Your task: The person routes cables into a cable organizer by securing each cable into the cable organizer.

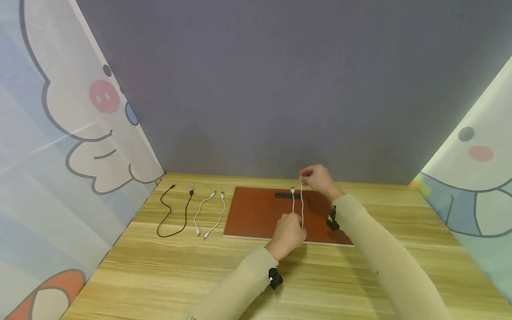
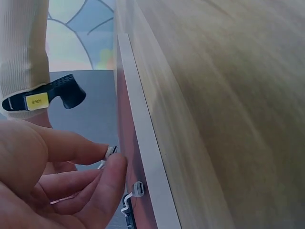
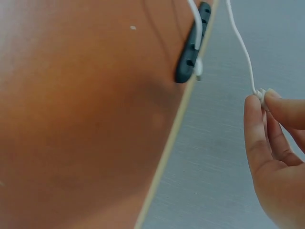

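My right hand [image 1: 318, 178] is raised over the far edge of a brown board [image 1: 256, 213] and pinches one end plug [image 3: 261, 97] of a white USB cable [image 1: 302, 206]. At the board's near edge my left hand [image 1: 289, 231] pinches the cable's other plug [image 2: 110, 151] between thumb and fingertip. Between the hands the cable runs nearly straight. A second white cable [image 1: 293, 202] sits in a black cable clip strip [image 3: 183, 69] along the board's far edge. Its near plug [image 2: 138, 189] lies just beside my left fingertips.
Left of the board on the wooden table [image 1: 140, 262] lie a black USB cable [image 1: 170, 209] bent in a U and two short white cables, one slightly curved [image 1: 199, 209], the other [image 1: 218, 218] nearer the board. A grey panel [image 1: 280, 89] stands behind the table.
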A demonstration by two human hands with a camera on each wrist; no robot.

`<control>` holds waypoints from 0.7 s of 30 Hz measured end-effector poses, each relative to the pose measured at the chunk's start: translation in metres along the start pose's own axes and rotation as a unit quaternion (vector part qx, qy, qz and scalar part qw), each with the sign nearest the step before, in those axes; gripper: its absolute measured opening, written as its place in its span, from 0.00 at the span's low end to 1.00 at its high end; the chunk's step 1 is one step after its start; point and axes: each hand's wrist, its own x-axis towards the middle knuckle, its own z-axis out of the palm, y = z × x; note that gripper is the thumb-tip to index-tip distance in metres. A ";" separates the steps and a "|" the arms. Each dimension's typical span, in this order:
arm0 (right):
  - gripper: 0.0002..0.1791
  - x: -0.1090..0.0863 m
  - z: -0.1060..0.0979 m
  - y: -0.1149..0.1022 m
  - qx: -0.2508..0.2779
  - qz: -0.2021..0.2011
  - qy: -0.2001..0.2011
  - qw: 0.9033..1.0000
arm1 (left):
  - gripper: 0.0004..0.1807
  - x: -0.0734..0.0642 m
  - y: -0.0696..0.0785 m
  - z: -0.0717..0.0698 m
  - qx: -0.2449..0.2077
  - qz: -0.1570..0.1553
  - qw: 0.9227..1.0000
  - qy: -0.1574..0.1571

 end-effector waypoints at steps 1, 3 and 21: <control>0.15 0.000 0.002 0.002 -0.002 -0.002 0.000 1.000 | 0.25 0.000 0.000 0.000 0.005 -0.001 1.000 0.001; 0.15 0.001 0.005 0.005 -0.008 -0.007 -0.001 1.000 | 0.26 0.000 0.000 0.000 0.019 -0.001 1.000 0.001; 0.13 0.005 0.026 0.024 -0.024 0.008 -0.010 1.000 | 0.25 -0.002 0.006 0.003 0.060 -0.008 0.998 -0.007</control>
